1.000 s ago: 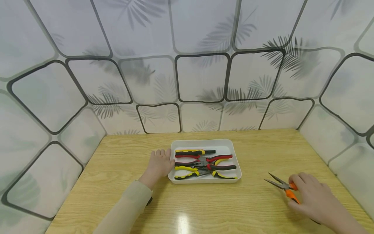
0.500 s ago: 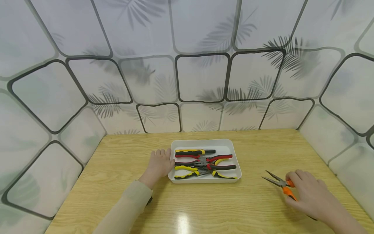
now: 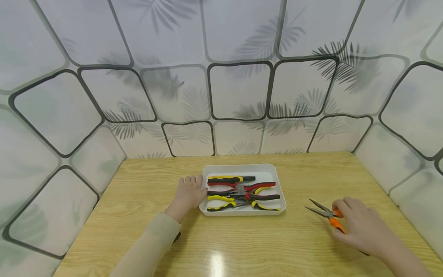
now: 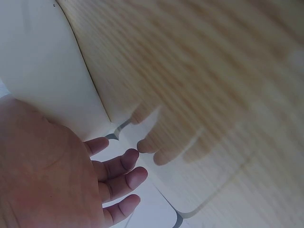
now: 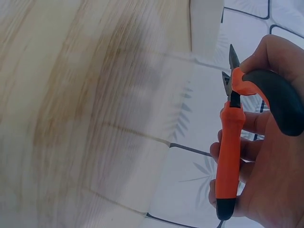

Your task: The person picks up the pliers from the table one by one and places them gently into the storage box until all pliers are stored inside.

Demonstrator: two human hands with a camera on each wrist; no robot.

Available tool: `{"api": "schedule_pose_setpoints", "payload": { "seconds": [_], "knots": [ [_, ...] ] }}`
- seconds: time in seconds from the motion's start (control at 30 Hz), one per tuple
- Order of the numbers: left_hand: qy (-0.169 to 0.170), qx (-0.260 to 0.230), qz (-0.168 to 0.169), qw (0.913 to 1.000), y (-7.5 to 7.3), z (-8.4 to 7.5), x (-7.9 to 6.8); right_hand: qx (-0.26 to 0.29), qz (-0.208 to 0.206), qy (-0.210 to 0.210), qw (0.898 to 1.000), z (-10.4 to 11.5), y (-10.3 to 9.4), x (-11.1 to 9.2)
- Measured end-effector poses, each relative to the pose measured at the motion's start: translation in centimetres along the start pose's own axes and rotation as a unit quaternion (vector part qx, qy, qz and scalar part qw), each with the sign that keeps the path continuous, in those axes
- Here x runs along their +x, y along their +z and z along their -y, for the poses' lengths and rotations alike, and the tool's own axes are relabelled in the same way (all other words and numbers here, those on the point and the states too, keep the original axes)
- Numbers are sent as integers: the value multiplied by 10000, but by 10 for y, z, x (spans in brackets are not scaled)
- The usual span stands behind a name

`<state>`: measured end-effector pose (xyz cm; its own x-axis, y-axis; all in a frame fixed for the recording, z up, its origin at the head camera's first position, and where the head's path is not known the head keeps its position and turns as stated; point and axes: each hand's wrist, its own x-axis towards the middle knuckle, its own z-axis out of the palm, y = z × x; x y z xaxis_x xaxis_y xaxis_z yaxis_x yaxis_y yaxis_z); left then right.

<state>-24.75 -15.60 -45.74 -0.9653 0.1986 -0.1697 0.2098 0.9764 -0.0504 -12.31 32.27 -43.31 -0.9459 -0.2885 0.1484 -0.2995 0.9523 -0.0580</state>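
Note:
My right hand holds long-nose pliers with orange and black handles, right of the tray. Their jaws stand apart and point left. In the right wrist view, the fingers and thumb of the hand are around the spread handles of the pliers. My left hand is at the left wall of a white tray. The left wrist view has this hand with loosely bent fingers beside the white tray wall; nothing is gripped.
Inside the tray lie red-and-black pliers, yellow-and-black pliers beneath or beside them, and a shut yellow-and-black tool along the back. The wooden table meets patterned cloth walls at its back and sides.
My right hand has moved a little left and away from me with the long-nose pliers, toward the tray. The left hand and tray have stayed in place.

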Motion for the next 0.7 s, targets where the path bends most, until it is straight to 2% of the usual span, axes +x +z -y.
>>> {"api": "schedule_pose_setpoints", "payload": {
  "seconds": [0.7],
  "knots": [
    [-11,-49,-58,10000,0,-1,-1,63,-226,-346,9991,11,0,16]
  ]
}}
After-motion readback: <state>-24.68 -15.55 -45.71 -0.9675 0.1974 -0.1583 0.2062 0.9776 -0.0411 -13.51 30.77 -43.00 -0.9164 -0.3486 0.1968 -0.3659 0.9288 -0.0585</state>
